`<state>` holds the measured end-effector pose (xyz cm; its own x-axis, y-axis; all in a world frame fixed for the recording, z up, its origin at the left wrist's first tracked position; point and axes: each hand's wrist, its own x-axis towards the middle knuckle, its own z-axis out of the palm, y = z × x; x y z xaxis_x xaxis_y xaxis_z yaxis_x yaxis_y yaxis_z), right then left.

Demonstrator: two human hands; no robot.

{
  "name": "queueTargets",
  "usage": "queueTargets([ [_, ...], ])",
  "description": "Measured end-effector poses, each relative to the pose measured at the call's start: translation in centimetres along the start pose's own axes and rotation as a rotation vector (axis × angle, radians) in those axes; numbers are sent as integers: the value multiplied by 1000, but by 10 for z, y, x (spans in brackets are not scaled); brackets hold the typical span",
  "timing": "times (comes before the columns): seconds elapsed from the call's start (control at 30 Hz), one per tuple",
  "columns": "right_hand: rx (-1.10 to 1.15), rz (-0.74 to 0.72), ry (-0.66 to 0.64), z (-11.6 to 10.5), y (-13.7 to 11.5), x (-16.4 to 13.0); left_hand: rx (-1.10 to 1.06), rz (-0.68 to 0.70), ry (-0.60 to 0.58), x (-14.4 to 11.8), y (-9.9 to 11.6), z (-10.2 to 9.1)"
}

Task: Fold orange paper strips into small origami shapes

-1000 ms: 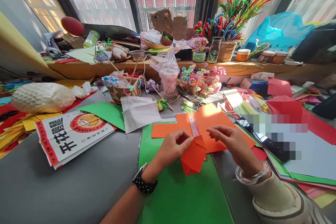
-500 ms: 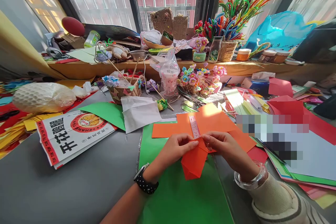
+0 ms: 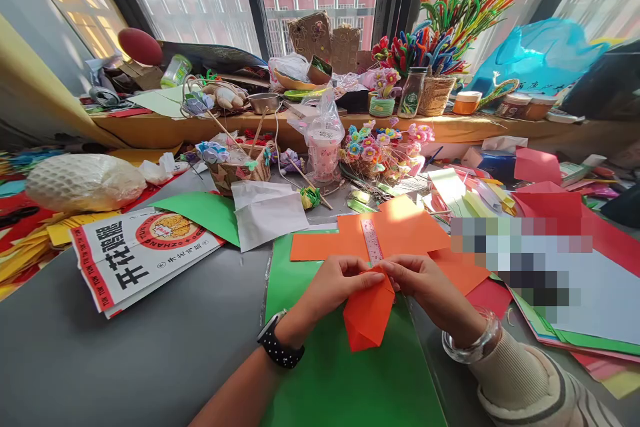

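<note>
Hands closer on orange paper (image 3: 370, 313)

Folded paper (image 3: 369, 315) sits on a mat (image 3: 340, 373) on the table (image 3: 125, 360); ruler (image 3: 373, 241) behind it, printed bag (image 3: 135, 257) left, paper sheets (image 3: 575, 280) right, baskets (image 3: 235, 170) along the back.

I have one view only, from the camera worn on the head. It looks forward and down across the tabletop (image 3: 100, 360) toward the windowsill (image 3: 500, 128) and window bars beyond. It sits close above both hands at the lower middle, and its wide lens bends the edges of the room.
</note>
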<state>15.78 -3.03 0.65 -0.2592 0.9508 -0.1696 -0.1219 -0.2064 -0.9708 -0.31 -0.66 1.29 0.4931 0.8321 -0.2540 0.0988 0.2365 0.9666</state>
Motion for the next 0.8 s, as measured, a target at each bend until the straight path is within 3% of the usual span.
queueTargets([
  [0.6, -119, -12, 96, 4, -4, -2, 59, -8, 40, -1, 2, 1],
  [0.8, -52, 12, 69, 2, -7, -4, 65, 20, 51, 0, 2, 1],
])
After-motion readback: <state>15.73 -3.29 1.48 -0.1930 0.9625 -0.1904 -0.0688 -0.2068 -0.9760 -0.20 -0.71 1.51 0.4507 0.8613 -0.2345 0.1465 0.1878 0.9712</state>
